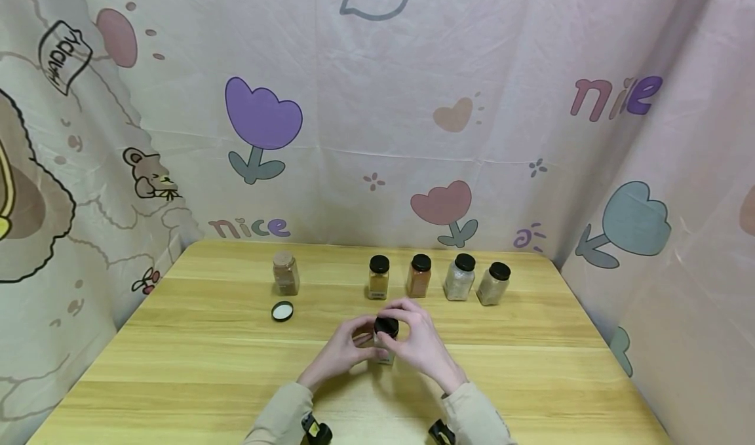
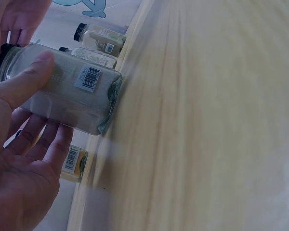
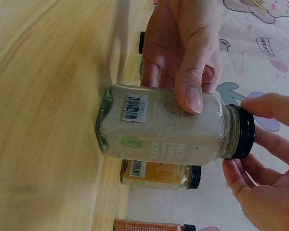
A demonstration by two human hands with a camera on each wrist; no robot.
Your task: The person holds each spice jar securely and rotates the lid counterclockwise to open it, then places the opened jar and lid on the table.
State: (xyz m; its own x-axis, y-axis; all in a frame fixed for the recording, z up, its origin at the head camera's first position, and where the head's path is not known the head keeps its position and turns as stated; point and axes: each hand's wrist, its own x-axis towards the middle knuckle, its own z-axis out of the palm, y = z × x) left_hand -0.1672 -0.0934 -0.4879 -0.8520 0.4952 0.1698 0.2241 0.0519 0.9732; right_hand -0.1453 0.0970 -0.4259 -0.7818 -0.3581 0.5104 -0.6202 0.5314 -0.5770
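Near the front middle of the table, a square glass spice jar [image 1: 385, 356] of pale powder stands upright, its printed label partly reading "WHITE" in the right wrist view. My left hand [image 1: 343, 352] grips the jar's body, thumb on one side and fingers behind. From above, my right hand [image 1: 420, 341] pinches the rim of the black screw lid [image 3: 244, 132] between thumb and fingers. Some glass thread of the neck shows beneath this lid. Close to the left wrist camera, the thumb lies across the spice jar [image 2: 62, 86].
At the back stand black-lidded jars: yellow [image 1: 379, 278], orange [image 1: 419, 277], white [image 1: 459, 278] and beige [image 1: 493, 285]. A brownish jar [image 1: 286, 276] without a black lid stands back left. Before it lies a loose black lid [image 1: 282, 311], white inside facing up. A printed curtain [image 1: 366, 104] hangs behind the table.
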